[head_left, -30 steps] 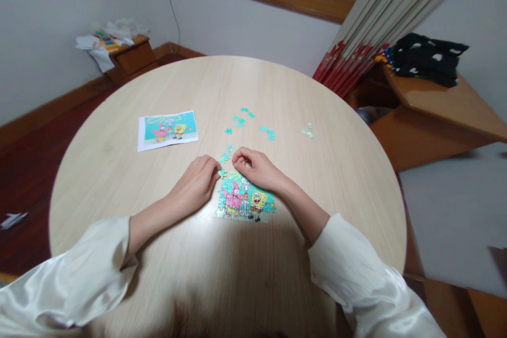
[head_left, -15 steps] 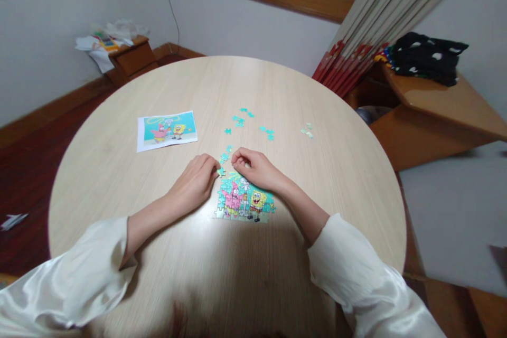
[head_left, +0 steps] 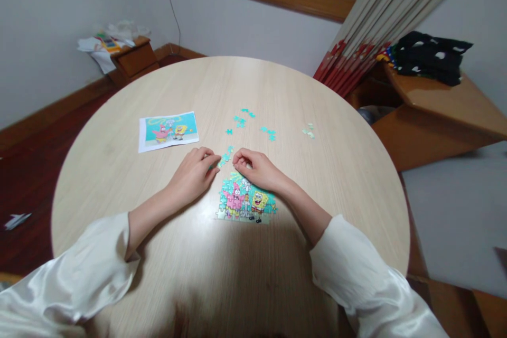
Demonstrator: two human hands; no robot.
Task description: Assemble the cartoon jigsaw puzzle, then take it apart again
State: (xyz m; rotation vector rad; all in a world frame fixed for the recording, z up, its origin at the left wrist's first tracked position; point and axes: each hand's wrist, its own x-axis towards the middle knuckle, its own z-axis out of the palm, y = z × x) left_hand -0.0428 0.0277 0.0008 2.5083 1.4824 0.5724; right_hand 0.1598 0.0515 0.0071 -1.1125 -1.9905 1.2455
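Note:
A partly joined jigsaw puzzle [head_left: 247, 200] with cartoon figures lies flat before me, its upper edge uneven. My left hand [head_left: 196, 171] rests left of its top corner, thumb and forefinger a little apart. Just beyond those fingertips are several loose turquoise puzzle pieces [head_left: 226, 157]; whether one is touched I cannot tell. Over the puzzle's upper right edge lies my right hand [head_left: 257, 169], its fingers curled in and thumb close to them. What that hand may hold is hidden. A printed reference picture [head_left: 170, 129] of the same scene is at the left.
More turquoise pieces [head_left: 240, 122] are scattered farther back, with another small group [head_left: 271, 133] to their right. Pale pieces [head_left: 309, 131] lie farther right on the round wooden table [head_left: 336, 179]. A cabinet with black cloth [head_left: 431, 58] stands beyond the table's right edge.
My left hand has shifted slightly up, and its thumb and forefinger have parted. The piece that was at its fingertips no longer shows there. My right hand stays nearly still.

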